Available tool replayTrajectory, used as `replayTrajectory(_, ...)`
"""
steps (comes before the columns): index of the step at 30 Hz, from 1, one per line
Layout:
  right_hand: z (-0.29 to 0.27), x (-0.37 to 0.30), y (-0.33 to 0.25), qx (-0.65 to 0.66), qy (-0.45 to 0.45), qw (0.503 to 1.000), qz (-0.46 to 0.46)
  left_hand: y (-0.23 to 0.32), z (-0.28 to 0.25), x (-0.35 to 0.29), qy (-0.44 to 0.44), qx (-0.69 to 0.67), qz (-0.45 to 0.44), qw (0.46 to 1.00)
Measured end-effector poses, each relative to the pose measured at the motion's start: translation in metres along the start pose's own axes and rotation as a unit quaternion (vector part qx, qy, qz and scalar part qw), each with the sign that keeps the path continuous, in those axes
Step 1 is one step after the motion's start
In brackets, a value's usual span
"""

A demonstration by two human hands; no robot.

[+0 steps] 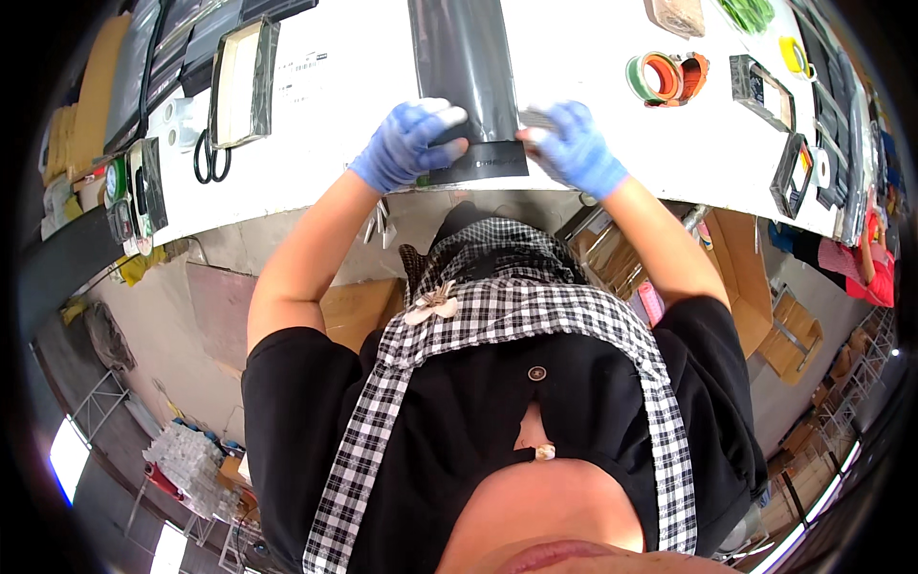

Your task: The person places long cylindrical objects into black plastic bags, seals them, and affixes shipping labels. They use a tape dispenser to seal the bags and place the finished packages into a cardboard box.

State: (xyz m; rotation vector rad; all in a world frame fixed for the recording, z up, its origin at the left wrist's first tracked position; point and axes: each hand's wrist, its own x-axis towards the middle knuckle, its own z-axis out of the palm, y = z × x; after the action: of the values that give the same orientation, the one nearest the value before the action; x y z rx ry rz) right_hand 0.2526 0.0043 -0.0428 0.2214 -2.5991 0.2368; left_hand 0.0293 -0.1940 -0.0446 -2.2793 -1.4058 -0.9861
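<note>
A long, shiny black plastic mailer bag [462, 67] lies flat on the white table [574, 57], its near end at the table's front edge. Across that end runs a matte black strip [492, 163] with small light print. My left hand [406, 145], in a blue glove with white fingertips, rests at the bag's left edge with thumb and fingers apart. At the right edge is my right hand [577, 151], gloved alike. Its fingertips are smeared by motion, so whether they pinch the bag does not show.
Left stand an open shallow box [229, 86], black-handled scissors [212, 161] and white rolls [177, 124]. To the right are tape rolls [660, 78], a yellow roll [793, 55] and dark-framed boxes [762, 93]. Under the table sits a cardboard box [744, 263]. Another person [872, 268] is at far right.
</note>
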Motion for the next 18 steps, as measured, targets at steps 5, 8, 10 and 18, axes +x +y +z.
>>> replayTrajectory(5, 0.029, 0.015, 0.016, 0.102, -0.007, 0.985, -0.141, 0.007, 0.012, -0.007, -0.065, -0.105, -0.152, 0.981)
replayTrajectory(8, 0.027, 0.007, 0.005, 0.167, -0.002, 0.984, -0.058, 0.019, 0.006, -0.015, -0.057, -0.076, -0.067, 0.993)
replayTrajectory(10, 0.024, -0.008, -0.008, 0.231, -0.02, 0.972, 0.034, 0.037, 0.006, -0.012, -0.043, -0.12, -0.188, 0.974)
replayTrajectory(18, -0.01, -0.053, -0.109, 0.461, -0.016, 0.672, 0.58, 0.154, 0.014, -0.016, 0.122, -0.398, -0.727, 0.547)
